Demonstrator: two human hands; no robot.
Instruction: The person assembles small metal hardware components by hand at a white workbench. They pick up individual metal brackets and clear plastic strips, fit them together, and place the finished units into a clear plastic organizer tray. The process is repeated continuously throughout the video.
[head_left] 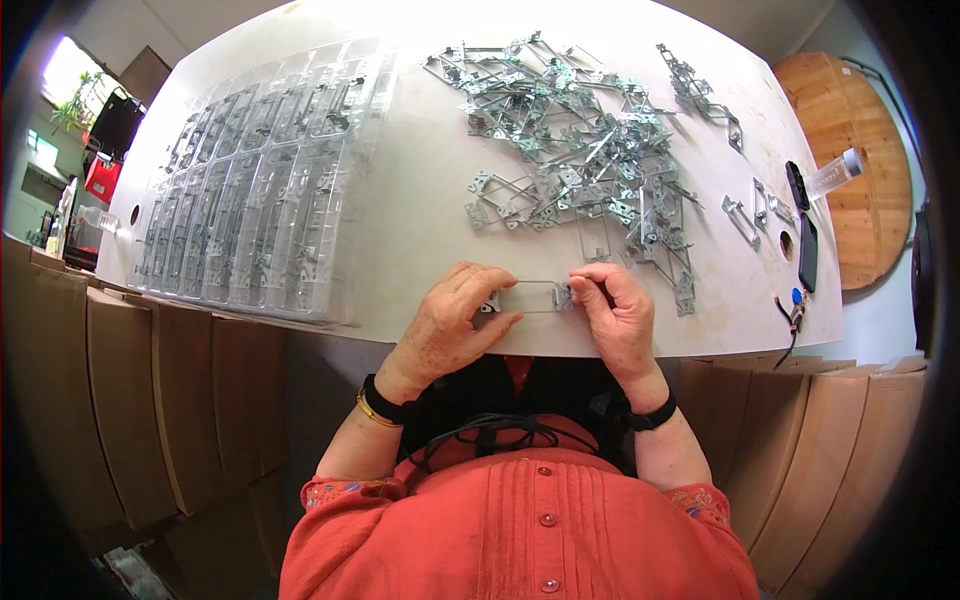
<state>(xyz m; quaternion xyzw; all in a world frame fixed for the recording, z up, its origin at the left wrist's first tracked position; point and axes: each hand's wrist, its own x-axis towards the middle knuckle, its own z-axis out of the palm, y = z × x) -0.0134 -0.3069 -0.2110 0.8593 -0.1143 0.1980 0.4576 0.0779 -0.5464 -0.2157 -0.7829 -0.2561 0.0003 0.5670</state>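
Clear trays point(262, 180) at the left of the counter point(420, 200) already hold many metal frames, while a big loose pile point(580, 150) waits ahead. Both grips are closed on one metal frame point(532, 296) at the near edge: left hand point(455, 320) pinching its left end, right hand point(615, 315) its right.

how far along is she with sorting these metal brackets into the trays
Done: the clear trays at left already hold rows of brackets. In hand: left hand and right hand grip one metal frame at the table edge. Left: a big tangled pile of brackets remains loose.
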